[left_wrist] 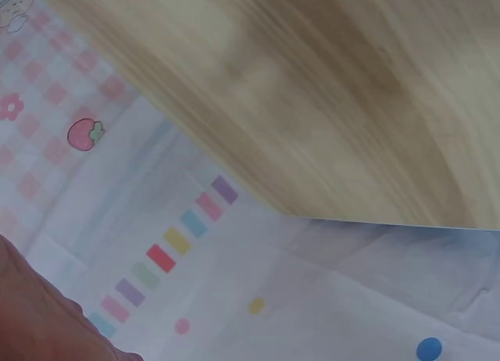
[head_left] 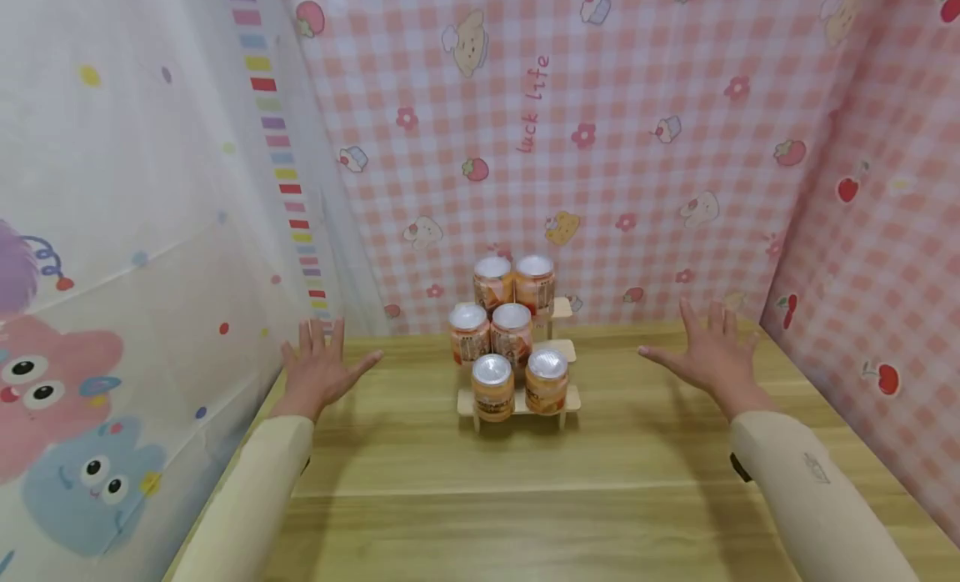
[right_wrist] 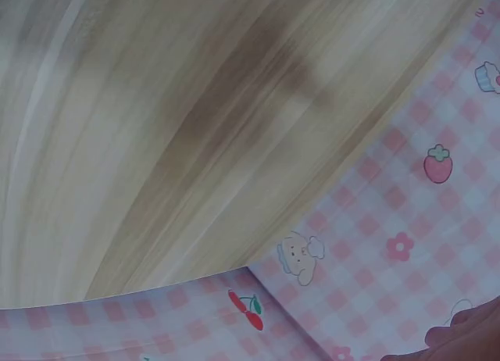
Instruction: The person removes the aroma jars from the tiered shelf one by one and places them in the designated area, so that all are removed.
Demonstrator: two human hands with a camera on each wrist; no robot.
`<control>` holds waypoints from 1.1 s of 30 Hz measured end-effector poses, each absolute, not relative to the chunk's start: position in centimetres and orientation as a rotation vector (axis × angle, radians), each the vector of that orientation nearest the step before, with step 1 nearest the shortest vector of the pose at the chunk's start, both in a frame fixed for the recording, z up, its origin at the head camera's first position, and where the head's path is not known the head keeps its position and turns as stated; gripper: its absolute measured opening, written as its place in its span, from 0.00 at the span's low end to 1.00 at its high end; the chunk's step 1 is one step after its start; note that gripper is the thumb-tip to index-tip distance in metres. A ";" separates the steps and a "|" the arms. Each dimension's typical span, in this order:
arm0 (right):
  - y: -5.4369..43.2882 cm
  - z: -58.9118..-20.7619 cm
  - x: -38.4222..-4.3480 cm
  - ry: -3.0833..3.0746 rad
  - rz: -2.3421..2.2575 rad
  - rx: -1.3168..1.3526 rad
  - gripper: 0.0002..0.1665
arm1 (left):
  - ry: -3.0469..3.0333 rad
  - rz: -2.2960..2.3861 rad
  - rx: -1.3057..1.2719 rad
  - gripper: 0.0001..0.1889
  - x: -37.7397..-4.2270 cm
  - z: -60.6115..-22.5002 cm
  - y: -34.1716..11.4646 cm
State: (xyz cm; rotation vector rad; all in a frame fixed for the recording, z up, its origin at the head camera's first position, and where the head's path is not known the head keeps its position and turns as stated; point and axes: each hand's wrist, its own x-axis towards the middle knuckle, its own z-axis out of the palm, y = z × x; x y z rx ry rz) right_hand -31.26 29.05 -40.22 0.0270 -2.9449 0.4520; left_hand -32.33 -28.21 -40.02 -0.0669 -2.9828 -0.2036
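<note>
Several small cans with silver lids and orange labels stand on a stepped wooden rack in the head view. Two of them, a left can and a right can, are on the lowest step; two more pairs stand on the steps behind. To the left of the rack, my left hand is held with fingers spread and nothing in it. My right hand is likewise spread and bare, off to the rack's right. Only an edge of each hand shows in its own wrist view.
The rack stands on a wood-grain table near its back edge. Behind hangs a pink checked curtain, which also covers the right side. A white sheet with cartoon figures closes off the left side.
</note>
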 end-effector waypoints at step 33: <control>24.2 -35.7 -32.6 -2.782 1.045 -0.009 0.62 | -2.950 -0.652 -0.086 0.54 -34.6 -33.5 -24.3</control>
